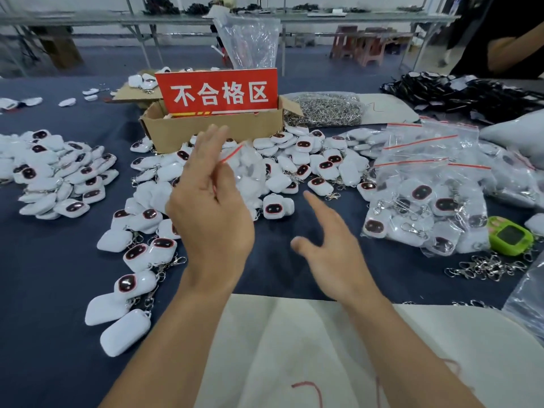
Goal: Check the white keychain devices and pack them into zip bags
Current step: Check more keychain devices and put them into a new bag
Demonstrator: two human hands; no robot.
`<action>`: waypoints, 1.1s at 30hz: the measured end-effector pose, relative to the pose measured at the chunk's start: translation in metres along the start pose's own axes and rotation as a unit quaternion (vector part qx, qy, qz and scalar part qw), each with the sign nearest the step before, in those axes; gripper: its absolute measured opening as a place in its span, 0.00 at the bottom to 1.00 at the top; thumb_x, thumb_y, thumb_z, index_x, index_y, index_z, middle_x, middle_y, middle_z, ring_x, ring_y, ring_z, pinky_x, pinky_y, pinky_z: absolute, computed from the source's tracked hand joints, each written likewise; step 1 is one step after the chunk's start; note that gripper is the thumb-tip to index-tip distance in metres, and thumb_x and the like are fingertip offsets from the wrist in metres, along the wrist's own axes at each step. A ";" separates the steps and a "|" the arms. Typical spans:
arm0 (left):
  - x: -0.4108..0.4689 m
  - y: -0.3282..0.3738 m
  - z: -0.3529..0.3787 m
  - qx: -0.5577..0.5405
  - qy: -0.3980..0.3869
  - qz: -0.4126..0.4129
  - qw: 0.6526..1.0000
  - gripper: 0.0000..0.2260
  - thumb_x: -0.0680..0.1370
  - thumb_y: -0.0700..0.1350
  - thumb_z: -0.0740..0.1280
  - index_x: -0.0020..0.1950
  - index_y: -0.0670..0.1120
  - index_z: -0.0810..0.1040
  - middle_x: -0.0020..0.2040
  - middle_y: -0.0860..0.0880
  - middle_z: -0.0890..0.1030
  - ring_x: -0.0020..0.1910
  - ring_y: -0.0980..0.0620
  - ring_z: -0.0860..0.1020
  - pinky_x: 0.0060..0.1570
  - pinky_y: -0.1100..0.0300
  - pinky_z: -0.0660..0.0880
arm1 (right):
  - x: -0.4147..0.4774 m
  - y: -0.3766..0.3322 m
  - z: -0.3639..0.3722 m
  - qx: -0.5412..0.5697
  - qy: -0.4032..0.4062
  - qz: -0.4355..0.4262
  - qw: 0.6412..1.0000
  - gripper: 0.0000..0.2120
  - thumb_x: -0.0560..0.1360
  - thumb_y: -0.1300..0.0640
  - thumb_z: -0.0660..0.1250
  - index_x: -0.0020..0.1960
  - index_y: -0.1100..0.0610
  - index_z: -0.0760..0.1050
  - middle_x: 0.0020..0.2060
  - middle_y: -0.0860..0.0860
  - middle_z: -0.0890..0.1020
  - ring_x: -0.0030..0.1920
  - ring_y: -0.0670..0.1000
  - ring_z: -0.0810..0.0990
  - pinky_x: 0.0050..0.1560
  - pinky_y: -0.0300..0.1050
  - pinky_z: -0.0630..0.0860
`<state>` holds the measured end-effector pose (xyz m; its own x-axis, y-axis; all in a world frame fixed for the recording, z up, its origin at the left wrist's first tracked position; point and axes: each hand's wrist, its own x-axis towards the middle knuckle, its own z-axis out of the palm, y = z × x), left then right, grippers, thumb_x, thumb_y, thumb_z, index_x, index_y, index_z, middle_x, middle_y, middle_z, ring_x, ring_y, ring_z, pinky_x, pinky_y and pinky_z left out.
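Note:
White keychain devices with dark red-rimmed faces lie in heaps on the dark blue table: one pile [59, 175] at the left and another [323, 166] in the middle. A single device [278, 207] stands apart near the centre. My left hand [212, 207] is raised over the middle heap and pinches a clear zip bag [250, 172] with a red strip; something white shows inside it, blurred. My right hand [332, 254] hovers above the table with fingers spread and holds nothing, its index finger pointing toward the single device. Filled zip bags [426, 201] are stacked at the right.
A cardboard box [212, 128] carrying a red sign [217, 91] stands behind the heaps. A bag of metal rings [323, 110] lies beside it. A green device [510, 235] and loose clasps [488, 266] sit at the right. White cloth [294, 348] covers the near edge. A person [500, 39] stands far right.

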<state>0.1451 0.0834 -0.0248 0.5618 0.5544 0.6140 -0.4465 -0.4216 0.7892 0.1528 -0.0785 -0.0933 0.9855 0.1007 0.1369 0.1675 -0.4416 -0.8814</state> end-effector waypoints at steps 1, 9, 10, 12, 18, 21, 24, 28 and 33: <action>-0.004 -0.003 0.002 0.027 -0.014 0.041 0.999 0.20 0.80 0.36 0.60 0.68 0.49 0.81 0.69 0.53 0.79 0.74 0.53 0.73 0.73 0.48 0.71 | 0.004 0.001 0.005 -0.069 -0.027 -0.025 0.997 0.39 0.72 0.50 0.66 0.80 0.35 0.56 0.80 0.38 0.61 0.80 0.40 0.54 0.77 0.46 0.56; -0.043 -0.034 0.015 0.242 -0.339 -0.102 0.904 0.24 0.79 0.38 0.63 0.75 0.52 0.74 0.78 0.52 0.70 0.78 0.49 0.65 0.77 0.49 0.62 | 0.026 0.003 0.024 -0.301 -0.102 -0.136 0.938 0.26 0.82 0.54 0.59 0.79 0.49 0.60 0.82 0.50 0.57 0.82 0.56 0.51 0.78 0.54 0.55; -0.041 -0.037 0.015 0.244 -0.339 -0.111 0.902 0.24 0.79 0.40 0.65 0.75 0.53 0.73 0.77 0.53 0.70 0.77 0.49 0.66 0.76 0.49 0.63 | 0.024 0.002 0.023 -0.283 -0.073 -0.141 0.946 0.21 0.80 0.56 0.61 0.73 0.50 0.67 0.76 0.50 0.68 0.78 0.56 0.60 0.75 0.53 0.62; -0.039 -0.041 0.013 0.250 -0.340 -0.123 0.898 0.23 0.78 0.45 0.66 0.75 0.54 0.73 0.75 0.54 0.73 0.74 0.49 0.70 0.74 0.48 0.66 | 0.018 0.001 0.019 -0.231 -0.009 -0.130 0.964 0.09 0.77 0.58 0.64 0.56 0.49 0.73 0.51 0.42 0.76 0.59 0.51 0.73 0.56 0.49 0.70; -0.043 -0.040 0.014 0.262 -0.317 -0.017 0.911 0.22 0.78 0.47 0.67 0.72 0.51 0.77 0.75 0.53 0.73 0.76 0.53 0.66 0.75 0.59 0.58 | -0.005 0.005 -0.007 -0.078 0.077 -0.017 0.994 0.15 0.73 0.64 0.72 0.48 0.45 0.73 0.39 0.44 0.82 0.41 0.43 0.78 0.39 0.32 0.71; -0.049 -0.030 0.016 0.145 -0.354 0.038 0.923 0.19 0.76 0.46 0.66 0.66 0.56 0.82 0.66 0.61 0.80 0.66 0.69 0.71 0.68 0.74 0.61 | -0.016 0.000 -0.020 0.041 0.078 0.018 0.996 0.22 0.69 0.69 0.73 0.52 0.45 0.73 0.38 0.45 0.85 0.34 0.45 0.79 0.39 0.38 0.75; -0.056 -0.020 0.018 0.082 -0.390 -0.038 0.916 0.13 0.77 0.50 0.67 0.58 0.63 0.82 0.50 0.70 0.83 0.50 0.68 0.81 0.51 0.68 0.76 | -0.021 -0.002 -0.031 0.150 0.086 0.053 0.984 0.21 0.68 0.71 0.75 0.51 0.49 0.76 0.37 0.52 0.87 0.34 0.49 0.82 0.38 0.43 0.79; -0.058 -0.017 0.021 -0.005 -0.366 -0.181 0.913 0.12 0.77 0.40 0.70 0.52 0.58 0.84 0.38 0.54 0.86 0.37 0.54 0.85 0.48 0.53 0.83 | -0.017 -0.007 -0.035 0.346 0.113 0.112 0.925 0.15 0.73 0.76 0.70 0.49 0.57 0.78 0.39 0.54 0.87 0.38 0.51 0.82 0.41 0.40 0.77; -0.062 -0.015 0.024 -0.039 -0.379 -0.224 0.897 0.21 0.76 0.36 0.69 0.46 0.65 0.85 0.35 0.51 0.85 0.33 0.53 0.84 0.36 0.60 0.82 | -0.013 -0.007 -0.036 0.330 0.069 0.159 0.928 0.11 0.75 0.74 0.68 0.48 0.60 0.83 0.43 0.57 0.87 0.47 0.55 0.81 0.52 0.51 0.73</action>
<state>0.1337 0.0374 -0.0744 0.9959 -0.0052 0.0902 -0.0892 -0.2106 0.9735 0.1403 -0.1087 -0.0723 0.9840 -0.0770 -0.1609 -0.1409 0.2171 -0.9659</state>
